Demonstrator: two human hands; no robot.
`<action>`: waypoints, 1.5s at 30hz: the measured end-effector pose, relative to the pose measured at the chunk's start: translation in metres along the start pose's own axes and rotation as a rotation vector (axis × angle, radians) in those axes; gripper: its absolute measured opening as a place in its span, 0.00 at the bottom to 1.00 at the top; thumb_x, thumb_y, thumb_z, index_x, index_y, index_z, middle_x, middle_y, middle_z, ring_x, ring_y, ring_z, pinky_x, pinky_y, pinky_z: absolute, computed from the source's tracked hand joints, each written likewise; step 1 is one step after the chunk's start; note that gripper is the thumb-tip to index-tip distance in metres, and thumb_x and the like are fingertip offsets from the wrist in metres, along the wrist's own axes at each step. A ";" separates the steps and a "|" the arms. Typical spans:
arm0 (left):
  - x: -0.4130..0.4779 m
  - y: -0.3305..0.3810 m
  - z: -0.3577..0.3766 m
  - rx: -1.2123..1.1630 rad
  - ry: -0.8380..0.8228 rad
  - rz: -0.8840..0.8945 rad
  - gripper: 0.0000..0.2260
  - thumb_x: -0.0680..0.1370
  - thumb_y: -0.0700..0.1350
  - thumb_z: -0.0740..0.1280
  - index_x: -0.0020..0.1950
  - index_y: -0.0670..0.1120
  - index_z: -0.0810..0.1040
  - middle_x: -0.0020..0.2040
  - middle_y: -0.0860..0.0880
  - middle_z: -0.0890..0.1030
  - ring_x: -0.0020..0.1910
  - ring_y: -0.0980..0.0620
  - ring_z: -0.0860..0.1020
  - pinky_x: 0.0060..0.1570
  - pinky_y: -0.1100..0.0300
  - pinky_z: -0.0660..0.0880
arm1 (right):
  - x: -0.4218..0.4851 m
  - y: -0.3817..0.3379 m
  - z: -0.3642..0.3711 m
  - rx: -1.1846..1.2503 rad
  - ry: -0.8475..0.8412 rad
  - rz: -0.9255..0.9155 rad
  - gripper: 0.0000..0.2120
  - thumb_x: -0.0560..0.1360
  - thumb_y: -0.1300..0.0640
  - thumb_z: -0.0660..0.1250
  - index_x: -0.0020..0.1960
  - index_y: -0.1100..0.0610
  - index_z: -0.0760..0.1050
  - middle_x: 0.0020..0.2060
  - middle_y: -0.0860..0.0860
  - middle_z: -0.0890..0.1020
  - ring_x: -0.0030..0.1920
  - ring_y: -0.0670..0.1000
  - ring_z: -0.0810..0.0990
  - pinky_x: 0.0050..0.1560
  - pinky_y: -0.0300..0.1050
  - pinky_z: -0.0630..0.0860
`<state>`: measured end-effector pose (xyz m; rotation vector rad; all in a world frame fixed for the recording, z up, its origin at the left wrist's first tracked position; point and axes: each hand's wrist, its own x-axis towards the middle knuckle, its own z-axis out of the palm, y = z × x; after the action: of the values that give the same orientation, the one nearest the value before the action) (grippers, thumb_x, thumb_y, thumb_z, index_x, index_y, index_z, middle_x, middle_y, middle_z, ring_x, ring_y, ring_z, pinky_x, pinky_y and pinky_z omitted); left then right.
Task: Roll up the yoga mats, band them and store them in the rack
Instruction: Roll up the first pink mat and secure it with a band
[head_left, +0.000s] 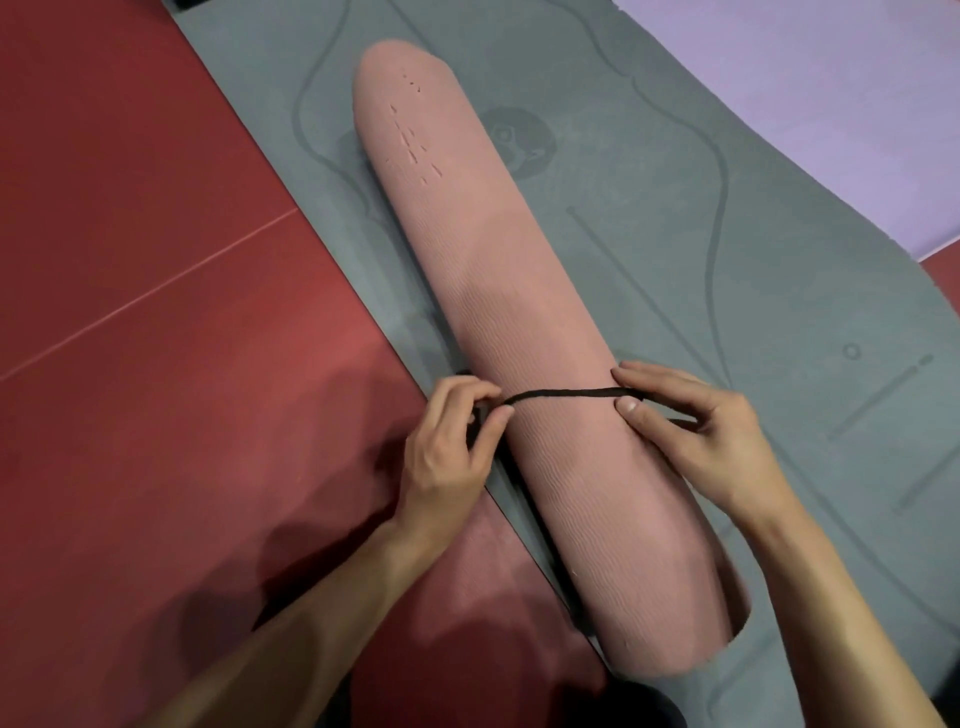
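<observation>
Pink rolled yoga mat (524, 332) lies on grey mat (727, 249), long axis upper left to lower right. Left hand (452, 447) and right hand (696, 436) each pinch black band (561, 396) crossing roll's lower half.

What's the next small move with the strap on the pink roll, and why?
Probably pull the black strap snug and bring both held parts together over the pink rolled mat to fasten it. The strap lies across the roll's top, pinched by the left hand on one side and the right hand on the other; no knot shows yet.
</observation>
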<state>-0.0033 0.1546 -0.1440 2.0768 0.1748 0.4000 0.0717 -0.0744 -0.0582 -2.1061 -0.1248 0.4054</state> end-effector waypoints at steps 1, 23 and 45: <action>-0.005 -0.002 0.001 -0.040 -0.005 -0.033 0.09 0.82 0.52 0.68 0.56 0.48 0.79 0.55 0.57 0.76 0.48 0.53 0.81 0.50 0.52 0.81 | 0.002 0.004 -0.001 0.011 0.026 -0.045 0.13 0.72 0.49 0.75 0.57 0.43 0.85 0.59 0.40 0.84 0.63 0.39 0.80 0.66 0.49 0.78; 0.015 -0.006 -0.011 -0.032 -0.043 -0.004 0.06 0.82 0.46 0.68 0.56 0.46 0.76 0.53 0.60 0.73 0.47 0.58 0.78 0.49 0.62 0.78 | 0.056 0.024 0.030 -0.113 0.176 -0.163 0.05 0.83 0.55 0.68 0.54 0.51 0.83 0.49 0.42 0.84 0.48 0.46 0.81 0.47 0.55 0.80; 0.040 -0.009 -0.022 0.288 -0.078 -0.118 0.02 0.81 0.46 0.70 0.49 0.48 0.81 0.44 0.56 0.80 0.40 0.57 0.77 0.44 0.54 0.76 | 0.073 0.040 0.020 -0.076 0.299 -0.011 0.07 0.84 0.58 0.65 0.51 0.47 0.78 0.36 0.48 0.82 0.35 0.54 0.78 0.40 0.47 0.73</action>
<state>0.0265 0.1880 -0.1330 2.3467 0.3221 0.2311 0.1310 -0.0623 -0.1187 -2.2136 0.0233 0.0771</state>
